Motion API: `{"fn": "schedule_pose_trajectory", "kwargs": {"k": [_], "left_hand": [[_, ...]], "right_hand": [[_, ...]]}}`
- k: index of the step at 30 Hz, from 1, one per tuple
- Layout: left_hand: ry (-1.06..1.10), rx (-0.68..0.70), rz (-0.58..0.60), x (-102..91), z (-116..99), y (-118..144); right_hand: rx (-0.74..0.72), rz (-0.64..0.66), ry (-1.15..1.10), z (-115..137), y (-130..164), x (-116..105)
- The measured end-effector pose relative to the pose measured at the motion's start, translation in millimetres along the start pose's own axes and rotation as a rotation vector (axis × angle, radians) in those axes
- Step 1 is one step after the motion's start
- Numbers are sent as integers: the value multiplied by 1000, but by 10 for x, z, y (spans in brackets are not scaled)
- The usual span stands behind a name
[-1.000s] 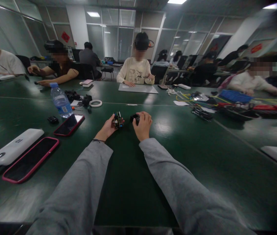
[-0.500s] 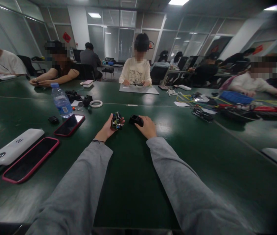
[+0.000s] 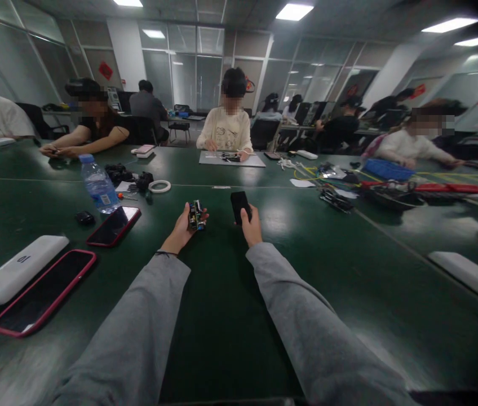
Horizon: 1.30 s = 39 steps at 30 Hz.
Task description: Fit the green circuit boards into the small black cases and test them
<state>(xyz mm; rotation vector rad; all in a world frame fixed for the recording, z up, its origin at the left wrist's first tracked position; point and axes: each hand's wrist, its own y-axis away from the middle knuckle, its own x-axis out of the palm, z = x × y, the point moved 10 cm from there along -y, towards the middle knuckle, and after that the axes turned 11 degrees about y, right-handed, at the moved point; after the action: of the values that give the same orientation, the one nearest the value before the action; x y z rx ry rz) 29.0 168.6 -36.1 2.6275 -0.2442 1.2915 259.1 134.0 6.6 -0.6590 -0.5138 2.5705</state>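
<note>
**Circuit board assembly and black casing: held items, risk entry**

Circuit board assembly, small, green, studded with dark and yellowish components (image 3: 195,215): pinched in the left hand (image 3: 181,228) between thumb and fingertips, raised just above the dark green glossy table (image 3: 230,293). Grip is narrow and closed on the board's edges.

Black rectangular plastic casing (image 3: 239,206): held upright in the right hand (image 3: 251,226), fingers wrapped round its lower end, upper end standing free. It sits just beside the board, the two apart and not touching.

Both grey-sleeved arms are stretched well forward, so both items sit at the far end of the reach.

Nearby, to the left: clear plastic water bottle with blue cap (image 3: 97,183); red-edged phone (image 3: 113,225) near it; second red-edged phone (image 3: 44,292) and white power bank (image 3: 13,269) closer in; white tape ring (image 3: 159,186) and dark small parts beyond. Other people are seated across the table.

Risks, as judged:
- Board held by fingertips only; a slip would likely drop it on the hard tabletop, stressing the components.
- Casing gripped low; a knock to its free end could tip it out of the hand.
- Fine detail of the board is too small to read; bringing the parts together misaligned could bend something.
- Bottle stands within an elbow's sweep; toppled, it could strike the phone.
</note>
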Motion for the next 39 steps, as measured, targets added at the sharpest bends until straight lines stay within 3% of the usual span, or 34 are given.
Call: {"fn": "schedule_pose_trajectory", "kwargs": {"k": [2,5,11,13,21,27,39], "left_hand": [[-36,31,5,31,-4,-2],[-62,55,-2,57,-3,0],[-93,105,-102,-62,-36,-8],[-88,135,-134,-112,-53,-27],[-141,153,-107,-94,-27,-55],[-138,184,-137,-116,-48,-39],[-132,174,-90,-60,-46,-23]], "right_hand": [[164,16,-179,-137,52,76],[241,38,-264,-88,180,249],[11,94,-102,506,439,582],[-32,105,-65,597,472,635],[67,167,-74,438,426,745],[7,250,-45,482,451,873],[-71,292,-10,576,471,903]]}}
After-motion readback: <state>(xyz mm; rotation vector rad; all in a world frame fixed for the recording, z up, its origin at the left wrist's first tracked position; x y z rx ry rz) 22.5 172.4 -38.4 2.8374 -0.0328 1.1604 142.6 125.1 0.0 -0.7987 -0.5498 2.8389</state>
